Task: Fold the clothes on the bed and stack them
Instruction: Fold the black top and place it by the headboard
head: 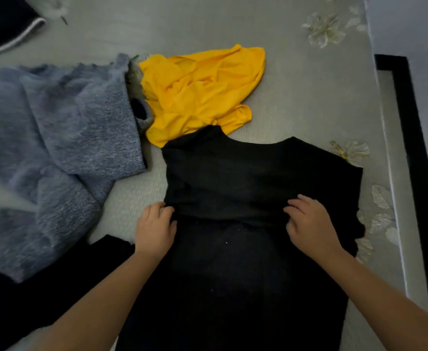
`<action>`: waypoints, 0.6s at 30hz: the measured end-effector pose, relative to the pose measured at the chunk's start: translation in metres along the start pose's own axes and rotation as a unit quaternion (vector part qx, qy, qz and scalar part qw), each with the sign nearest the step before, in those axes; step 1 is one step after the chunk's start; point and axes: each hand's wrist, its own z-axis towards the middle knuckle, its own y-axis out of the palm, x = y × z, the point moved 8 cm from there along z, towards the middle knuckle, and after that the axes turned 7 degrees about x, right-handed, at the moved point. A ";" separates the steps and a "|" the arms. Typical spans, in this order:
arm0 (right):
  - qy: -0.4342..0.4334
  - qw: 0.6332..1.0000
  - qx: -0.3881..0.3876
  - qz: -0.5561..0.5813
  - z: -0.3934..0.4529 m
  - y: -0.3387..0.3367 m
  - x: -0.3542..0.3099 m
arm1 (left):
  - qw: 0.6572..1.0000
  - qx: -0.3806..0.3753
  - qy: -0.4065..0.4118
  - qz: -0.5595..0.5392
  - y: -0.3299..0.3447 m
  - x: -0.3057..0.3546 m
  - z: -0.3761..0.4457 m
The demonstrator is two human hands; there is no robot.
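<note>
- Head view, centre to lower centre: a black garment (245, 173) lies spread on the bed (296, 97), its neckline toward the top of the frame and its body running down to the bottom edge.
- A fold line crosses the black garment at mid-height, where an upper layer lies over the lower part.
- Left hand (154, 229), left of centre: its fingers (166, 211) are curled onto the left end of that fold, gripping the cloth edge.
- Right hand (311, 224), right of centre: its fingers (295, 207) are bent and rest on the fold; whether they pinch the cloth or only press it cannot be told.
- Both forearms enter from the bottom of the frame and are bare.
- Upper centre: a yellow garment (202, 92) lies crumpled on the bed, its lower edge touching the black garment's left shoulder.
- Left of the frame: a blue-grey knit garment (56, 148) lies loosely heaped, just beside the yellow garment and near the left hand.
- Lower left: more dark cloth (30, 295) lies partly under the blue-grey knit garment; its kind cannot be told.
- Upper left corner: a dark item with a pale edge (7, 26) lies well apart from the rest.
- The bed cover is grey with pale flower prints (324, 29) along its right side.
- Right edge: a black strip (415, 173) runs beside the bed.
</note>
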 end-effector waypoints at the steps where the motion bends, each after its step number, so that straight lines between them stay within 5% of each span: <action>1: -0.002 1.000 -0.002 0.027 0.016 0.001 -0.016 | 0.999 0.006 -0.027 -0.023 -0.001 -0.011 -0.001; 7: -0.107 0.990 -0.002 0.092 0.109 0.012 -0.128 | 0.990 0.054 -0.035 -0.124 -0.006 -0.037 0.000; 12: -0.203 0.979 0.007 0.012 0.169 0.029 -0.203 | 0.973 0.108 -0.033 -0.202 0.003 -0.046 0.000; 18: -0.102 0.988 -0.025 -0.111 0.203 0.061 -0.214 | 0.955 0.128 -0.004 -0.267 0.017 -0.051 -0.003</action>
